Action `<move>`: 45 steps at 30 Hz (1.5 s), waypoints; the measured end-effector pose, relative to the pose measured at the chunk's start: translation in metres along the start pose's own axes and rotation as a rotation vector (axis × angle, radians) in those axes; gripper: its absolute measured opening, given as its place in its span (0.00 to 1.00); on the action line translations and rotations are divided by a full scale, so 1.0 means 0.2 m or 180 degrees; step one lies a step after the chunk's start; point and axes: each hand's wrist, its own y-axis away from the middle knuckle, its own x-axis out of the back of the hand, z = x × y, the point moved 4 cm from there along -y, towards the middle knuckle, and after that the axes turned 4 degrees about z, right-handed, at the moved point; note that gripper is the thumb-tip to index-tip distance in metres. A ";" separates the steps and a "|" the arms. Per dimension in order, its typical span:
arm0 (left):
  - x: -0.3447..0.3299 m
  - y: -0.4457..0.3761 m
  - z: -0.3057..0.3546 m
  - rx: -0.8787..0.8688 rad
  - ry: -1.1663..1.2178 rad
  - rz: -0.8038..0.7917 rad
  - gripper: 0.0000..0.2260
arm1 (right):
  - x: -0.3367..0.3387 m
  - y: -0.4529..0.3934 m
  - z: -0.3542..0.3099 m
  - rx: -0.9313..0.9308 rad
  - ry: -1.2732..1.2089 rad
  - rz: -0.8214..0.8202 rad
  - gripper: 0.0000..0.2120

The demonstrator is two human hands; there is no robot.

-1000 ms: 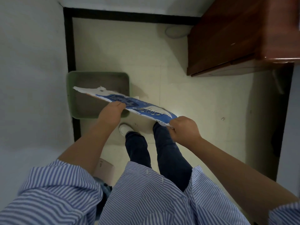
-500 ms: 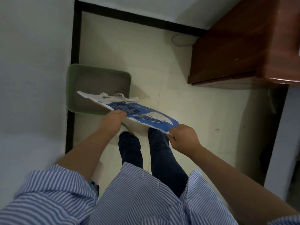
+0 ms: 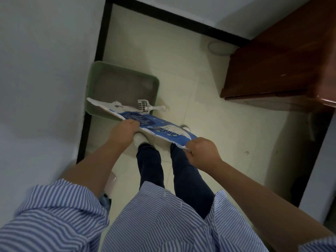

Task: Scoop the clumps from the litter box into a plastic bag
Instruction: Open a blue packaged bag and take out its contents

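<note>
Bag [image 3: 156, 127], blue and white plastic, is stretched flat between both hands: the left hand [image 3: 122, 131] pinches its middle edge, the right hand [image 3: 202, 153] grips its near end. Beyond, a white scoop [image 3: 148, 106] rests on the green litter box [image 3: 123, 88] by the wall; clumps are too dim to tell.

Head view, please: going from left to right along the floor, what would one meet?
Green plastic litter box → white slotted plastic scoop → round white disc on the floor → dark brown wooden cabinet.
</note>
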 end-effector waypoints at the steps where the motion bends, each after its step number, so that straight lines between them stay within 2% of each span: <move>1: 0.01 0.01 -0.02 0.0048 0.0005 0.0062 0.11 | -0.01 -0.01 -0.02 0.0006 -0.0004 -0.0010 0.09; 6: 0.11 0.01 -0.13 0.0290 -0.0133 0.0092 0.14 | 0.00 -0.11 -0.12 0.0074 -0.0020 0.0093 0.09; 12: 0.24 -0.01 -0.21 0.0130 -0.0297 0.0230 0.11 | 0.01 -0.21 -0.20 0.0092 -0.0278 0.0171 0.10; 20: 0.32 -0.08 -0.24 -0.0159 -0.0490 0.0293 0.13 | 0.08 -0.25 -0.24 0.0008 -0.0301 0.0306 0.11; 25: 0.31 -0.16 -0.15 -0.0232 -0.0373 0.0431 0.14 | 0.08 -0.18 -0.16 -0.0141 -0.0374 0.0379 0.12; 32: 0.21 -0.24 0.04 -0.0533 -0.0016 0.0139 0.13 | 0.10 -0.04 -0.02 -0.0365 -0.0178 0.0353 0.10; 42: 0.10 -0.20 0.14 -0.0130 0.0004 -0.0060 0.15 | 0.13 0.06 0.05 -0.0341 -0.0064 0.0313 0.10; 45: 0.09 -0.15 0.16 -0.0177 0.0008 -0.0045 0.21 | 0.13 0.07 0.05 -0.0284 -0.0092 0.0317 0.12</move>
